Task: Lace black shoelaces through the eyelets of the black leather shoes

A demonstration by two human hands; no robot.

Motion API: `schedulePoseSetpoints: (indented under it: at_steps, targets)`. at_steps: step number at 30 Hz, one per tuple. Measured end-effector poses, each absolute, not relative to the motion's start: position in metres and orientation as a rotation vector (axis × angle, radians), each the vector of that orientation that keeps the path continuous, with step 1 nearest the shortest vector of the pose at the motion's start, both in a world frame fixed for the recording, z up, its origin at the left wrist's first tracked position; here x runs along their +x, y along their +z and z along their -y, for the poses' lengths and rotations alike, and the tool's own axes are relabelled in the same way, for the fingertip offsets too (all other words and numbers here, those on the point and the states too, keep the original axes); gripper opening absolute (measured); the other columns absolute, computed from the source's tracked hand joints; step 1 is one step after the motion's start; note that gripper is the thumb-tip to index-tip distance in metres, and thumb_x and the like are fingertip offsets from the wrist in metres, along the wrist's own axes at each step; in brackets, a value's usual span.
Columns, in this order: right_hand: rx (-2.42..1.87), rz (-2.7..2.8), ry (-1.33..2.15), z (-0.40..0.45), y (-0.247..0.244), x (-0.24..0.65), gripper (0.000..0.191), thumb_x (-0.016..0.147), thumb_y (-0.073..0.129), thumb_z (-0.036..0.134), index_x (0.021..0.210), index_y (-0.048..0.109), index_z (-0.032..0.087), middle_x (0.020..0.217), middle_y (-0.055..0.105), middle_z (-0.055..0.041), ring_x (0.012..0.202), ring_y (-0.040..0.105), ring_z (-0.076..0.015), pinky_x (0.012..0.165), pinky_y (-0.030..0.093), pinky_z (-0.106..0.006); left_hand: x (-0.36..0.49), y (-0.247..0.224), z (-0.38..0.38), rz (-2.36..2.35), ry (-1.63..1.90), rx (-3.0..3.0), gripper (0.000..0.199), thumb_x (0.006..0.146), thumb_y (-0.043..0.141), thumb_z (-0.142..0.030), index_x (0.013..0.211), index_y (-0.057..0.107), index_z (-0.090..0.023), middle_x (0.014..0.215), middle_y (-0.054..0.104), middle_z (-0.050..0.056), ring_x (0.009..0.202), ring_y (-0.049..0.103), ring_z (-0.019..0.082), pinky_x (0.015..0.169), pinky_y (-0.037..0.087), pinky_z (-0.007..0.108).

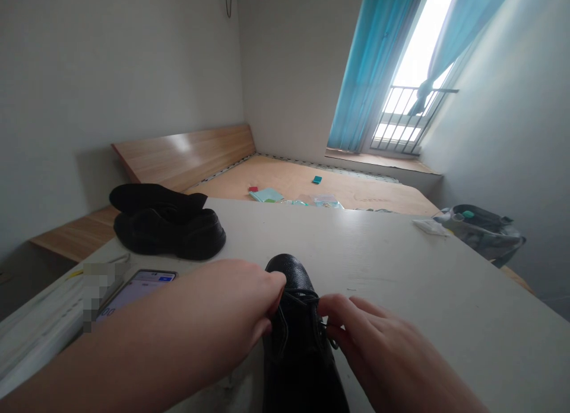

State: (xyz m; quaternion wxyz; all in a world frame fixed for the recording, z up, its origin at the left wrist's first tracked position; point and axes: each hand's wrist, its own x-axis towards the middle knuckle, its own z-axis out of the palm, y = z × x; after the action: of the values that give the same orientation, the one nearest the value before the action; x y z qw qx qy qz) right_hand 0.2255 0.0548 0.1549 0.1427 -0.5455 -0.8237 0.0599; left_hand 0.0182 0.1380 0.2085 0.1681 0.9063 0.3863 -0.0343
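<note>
A black leather lace-up shoe point(297, 336) sits at the front middle of the white table, its toe pointing away from me. A thin black shoelace point(296, 294) crosses its upper near the toe. My left hand point(249, 294) is closed at the left edge of the lacing, gripping the shoe there; its fingertips are partly hidden. On the other side, my right hand point(369, 336) pinches the shoelace between thumb and fingers beside the right eyelets. Further back on the left lies another black shoe point(169, 232), with a black insole-like piece point(151, 198) behind it.
Under my left forearm a phone point(142, 294) lies partly covered on the table point(392, 258). A white box-like object point(40, 336) is at the left edge. A small white packet point(431, 227) lies far right, near a bag point(485, 229). Beyond stands a bed point(365, 190) with small items.
</note>
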Motion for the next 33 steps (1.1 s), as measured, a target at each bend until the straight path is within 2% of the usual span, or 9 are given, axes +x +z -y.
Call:
schedulePoseSetpoints:
  at_steps: [5,10,12,15,17,21,25,30,33]
  targets:
    - [-1.298,2.516,-0.146,-0.064,0.153,0.230,0.045,0.071,0.040,-0.006,0.108,0.049,0.018,0.077,0.067,-0.0032,0.067,0.064,-0.0213,0.064,0.050,-0.034,0.016,0.209,-0.140,-1.051,-0.146,2.625,0.012,0.080,0.053,-0.025,0.090,0.059,-0.028,0.076,0.064,-0.001,0.063,0.058,0.019,0.051,0.034,0.027]
    - [-1.379,2.456,0.239,-0.069,0.151,0.232,0.041,0.081,0.038,-0.004,0.111,0.048,0.023,0.087,0.069,-0.0014,0.079,0.066,-0.0182,0.072,0.051,-0.032,0.015,0.216,-0.140,-0.978,-0.199,2.590,0.015,0.082,0.050,-0.024,0.080,0.064,-0.029,0.075,0.065,-0.002,0.064,0.058,0.017,0.050,0.031,0.027]
    - [-1.359,2.435,0.246,-0.066,0.152,0.229,0.044,0.080,0.036,-0.004,0.112,0.048,0.023,0.093,0.070,-0.0019,0.083,0.067,-0.0173,0.072,0.052,-0.029,0.015,0.218,-0.139,-1.004,-0.202,2.591,0.016,0.084,0.051,-0.030,0.081,0.066,-0.029,0.076,0.066,-0.001,0.064,0.059,0.018,0.050,0.031,0.027]
    - [-1.247,2.455,-0.113,-0.061,0.152,0.222,0.039,0.080,0.036,-0.001,0.112,0.050,0.018,0.090,0.072,-0.0067,0.075,0.068,-0.0203,0.065,0.053,-0.030,0.019,0.221,-0.138,-1.056,-0.195,2.563,0.032,0.085,0.050,-0.052,0.078,0.068,-0.027,0.071,0.066,0.002,0.059,0.057,0.018,0.047,0.028,0.027]
    - [-1.211,2.456,-0.336,-0.058,0.151,0.216,0.029,0.085,0.041,0.008,0.110,0.052,0.014,0.086,0.072,-0.0090,0.069,0.068,-0.0228,0.059,0.054,-0.032,0.024,0.223,-0.135,-1.046,-0.168,2.563,0.040,0.084,0.049,-0.058,0.071,0.066,-0.024,0.065,0.064,0.002,0.054,0.054,0.018,0.045,0.027,0.027]
    - [-1.232,2.414,-0.453,-0.058,0.149,0.208,0.033,0.082,0.045,0.016,0.113,0.054,0.008,0.082,0.071,-0.0099,0.068,0.068,-0.0240,0.057,0.055,-0.034,0.039,0.228,-0.124,-1.190,-0.378,2.583,0.017,0.076,0.055,-0.031,0.064,0.062,-0.022,0.063,0.065,0.003,0.052,0.055,0.018,0.043,0.025,0.028]
    - [-1.334,2.410,-0.329,-0.056,0.149,0.209,0.039,0.070,0.046,0.007,0.107,0.057,0.011,0.079,0.069,-0.0066,0.068,0.066,-0.0217,0.060,0.054,-0.031,0.048,0.230,-0.113,-1.184,-0.512,2.744,0.017,0.075,0.052,-0.015,0.068,0.066,-0.020,0.065,0.068,0.006,0.056,0.061,0.021,0.043,0.023,0.030]
    - [-1.462,2.433,-0.192,-0.054,0.154,0.210,0.023,0.075,0.047,0.003,0.086,0.055,0.022,0.072,0.065,-0.0017,0.064,0.063,-0.0198,0.052,0.046,-0.028,0.043,0.224,-0.113,-1.132,-0.459,2.729,0.016,0.075,0.054,-0.015,0.069,0.067,-0.021,0.066,0.069,0.004,0.058,0.064,0.021,0.043,0.024,0.030]
    - [-1.515,2.412,-0.152,-0.055,0.157,0.209,0.022,0.079,0.047,0.002,0.083,0.054,0.023,0.069,0.064,-0.0001,0.058,0.062,-0.0187,0.047,0.043,-0.027,0.040,0.222,-0.114,-1.113,-0.365,2.748,0.010,0.073,0.058,-0.017,0.070,0.066,-0.022,0.065,0.068,0.003,0.056,0.063,0.021,0.044,0.025,0.031]
